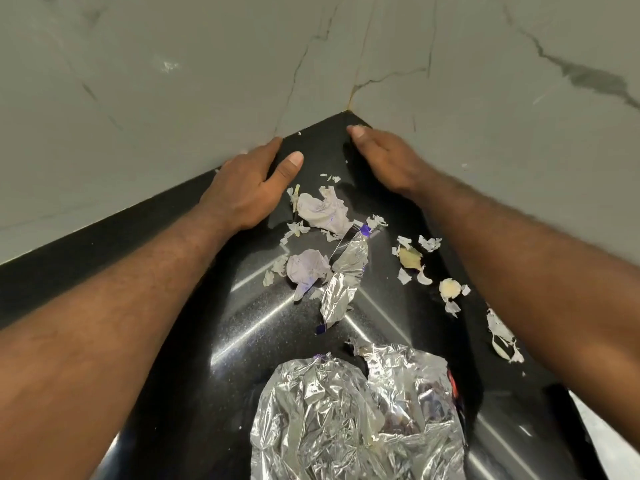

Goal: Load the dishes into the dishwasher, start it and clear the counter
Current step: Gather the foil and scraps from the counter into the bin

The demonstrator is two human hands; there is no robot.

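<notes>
as the dishwasher and dishes are out of view, i cannot judge loading; clearing the counter (242, 341) is unfinished. my left hand (249, 188) and right hand (388, 157) rest flat-fingered at the back corner, holding nothing, one each side. between and beside my forearms lie: crumpled foil (346, 420), shiny and creased; pale wadded paper (322, 209); thin, flaky garlic skins (429, 243). the surface is black, glossy, speckled. the wall (173, 81) is grey veined stone.

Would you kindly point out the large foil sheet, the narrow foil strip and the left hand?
large foil sheet (332, 420): head view, crinkled middle.
narrow foil strip (341, 289): head view, its lower half.
left hand (247, 183): head view, back of the hand.
</notes>
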